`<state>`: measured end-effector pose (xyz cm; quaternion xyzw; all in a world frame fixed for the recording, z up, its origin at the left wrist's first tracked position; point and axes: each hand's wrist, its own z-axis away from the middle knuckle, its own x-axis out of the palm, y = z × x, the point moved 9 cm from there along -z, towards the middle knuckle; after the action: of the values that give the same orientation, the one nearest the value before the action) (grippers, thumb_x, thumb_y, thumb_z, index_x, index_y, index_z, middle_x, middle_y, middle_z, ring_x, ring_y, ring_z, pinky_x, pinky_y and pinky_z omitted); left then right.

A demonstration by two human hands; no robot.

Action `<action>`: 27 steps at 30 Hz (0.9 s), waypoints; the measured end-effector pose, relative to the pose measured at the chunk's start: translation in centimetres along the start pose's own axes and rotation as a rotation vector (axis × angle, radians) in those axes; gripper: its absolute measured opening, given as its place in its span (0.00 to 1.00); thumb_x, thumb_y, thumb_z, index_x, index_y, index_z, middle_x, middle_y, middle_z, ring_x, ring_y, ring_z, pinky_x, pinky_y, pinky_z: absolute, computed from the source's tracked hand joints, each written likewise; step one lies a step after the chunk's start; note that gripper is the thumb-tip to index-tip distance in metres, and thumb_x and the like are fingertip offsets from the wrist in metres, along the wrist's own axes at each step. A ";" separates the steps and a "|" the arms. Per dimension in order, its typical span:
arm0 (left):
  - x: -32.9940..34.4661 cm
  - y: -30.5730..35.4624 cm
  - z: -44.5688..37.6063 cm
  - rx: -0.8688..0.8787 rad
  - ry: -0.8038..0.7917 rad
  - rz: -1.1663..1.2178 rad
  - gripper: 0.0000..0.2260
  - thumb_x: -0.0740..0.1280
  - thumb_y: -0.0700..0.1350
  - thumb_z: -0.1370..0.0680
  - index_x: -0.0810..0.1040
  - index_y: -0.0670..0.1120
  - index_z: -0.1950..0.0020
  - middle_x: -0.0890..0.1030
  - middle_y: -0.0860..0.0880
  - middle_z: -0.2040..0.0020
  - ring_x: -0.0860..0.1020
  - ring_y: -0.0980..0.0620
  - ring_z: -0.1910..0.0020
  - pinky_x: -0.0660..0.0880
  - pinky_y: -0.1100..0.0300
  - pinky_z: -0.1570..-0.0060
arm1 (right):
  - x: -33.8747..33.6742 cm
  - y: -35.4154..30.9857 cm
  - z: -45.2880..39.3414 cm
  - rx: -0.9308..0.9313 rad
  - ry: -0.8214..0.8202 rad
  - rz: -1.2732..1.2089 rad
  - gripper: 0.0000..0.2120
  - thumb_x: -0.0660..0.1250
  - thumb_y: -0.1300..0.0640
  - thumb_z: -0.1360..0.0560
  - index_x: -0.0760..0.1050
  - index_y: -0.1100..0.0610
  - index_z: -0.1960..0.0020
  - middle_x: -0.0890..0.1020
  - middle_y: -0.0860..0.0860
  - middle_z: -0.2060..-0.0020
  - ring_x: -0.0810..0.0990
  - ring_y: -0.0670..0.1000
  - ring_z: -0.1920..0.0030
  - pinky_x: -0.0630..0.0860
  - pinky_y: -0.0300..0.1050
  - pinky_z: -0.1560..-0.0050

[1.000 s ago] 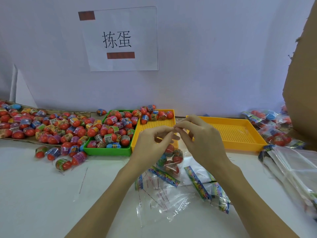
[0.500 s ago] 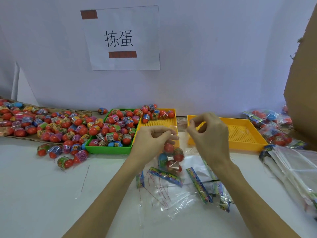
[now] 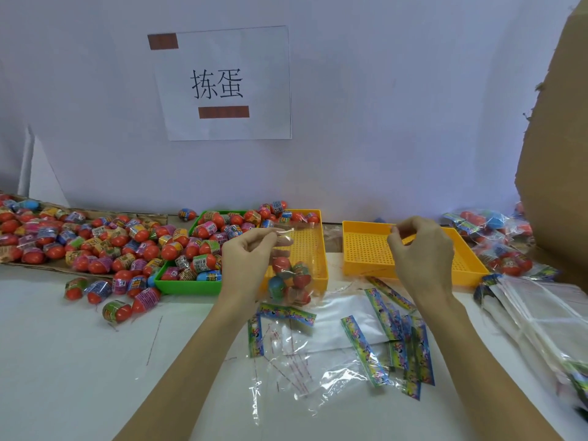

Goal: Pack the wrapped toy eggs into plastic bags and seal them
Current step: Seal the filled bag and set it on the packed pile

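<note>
Two hands up over the white table (image 3: 79, 361). Left hand (image 3: 251, 256) pinches the top edge of a clear bag (image 3: 291, 275) holding several wrapped toy eggs (image 3: 281, 264); bag hangs in front of the near yellow tray (image 3: 313, 249), partly blocking it. Right hand (image 3: 420, 249) has fingers curled, thumb and forefinger pinched together; can't tell what, if anything, it holds. It covers part of the second yellow tray (image 3: 362, 246). Green tray (image 3: 187, 286) is full of eggs, loose eggs (image 3: 95, 246) piled to its left. Empty bags (image 3: 343, 342) with colourful header strips lie flat under the forearms. Filled bags (image 3: 496, 243) far right, cardboard (image 3: 560, 154) beside them. Paper sign (image 3: 222, 84) on the wall.
</note>
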<state>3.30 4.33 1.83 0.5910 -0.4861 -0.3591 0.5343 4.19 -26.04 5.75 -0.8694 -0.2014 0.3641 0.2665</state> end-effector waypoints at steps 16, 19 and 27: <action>0.6 -0.4 0.0 -0.011 -0.048 -0.051 0.05 0.70 0.44 0.17 0.86 0.47 0.46 0.89 0.51 0.54 0.87 0.52 0.58 0.82 0.58 0.57 | 6.3 -5.5 5.0 -0.243 -0.643 -0.020 0.06 0.65 0.48 0.17 0.77 0.50 0.48 0.79 0.44 0.74 0.78 0.42 0.76 0.74 0.37 0.65; 0.7 -0.3 -0.1 0.004 -0.047 -0.046 0.05 0.70 0.43 0.17 0.86 0.47 0.46 0.89 0.51 0.54 0.88 0.51 0.58 0.82 0.63 0.61 | 6.5 -6.0 5.5 -0.282 -0.699 -0.070 0.18 0.60 0.59 0.14 0.75 0.47 0.28 0.84 0.43 0.62 0.78 0.41 0.72 0.78 0.35 0.57; 0.8 -0.2 0.0 0.022 -0.043 -0.025 0.05 0.70 0.42 0.17 0.86 0.46 0.45 0.89 0.50 0.54 0.88 0.50 0.57 0.82 0.63 0.59 | 5.0 -6.1 4.5 -0.242 -0.534 -0.091 0.14 0.62 0.49 0.15 0.80 0.48 0.33 0.73 0.33 0.66 0.76 0.35 0.71 0.65 0.32 0.64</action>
<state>3.57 3.51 1.72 0.5951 -0.4939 -0.3729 0.5127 3.16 -17.15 4.25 -0.7584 -0.3453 0.5409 0.1145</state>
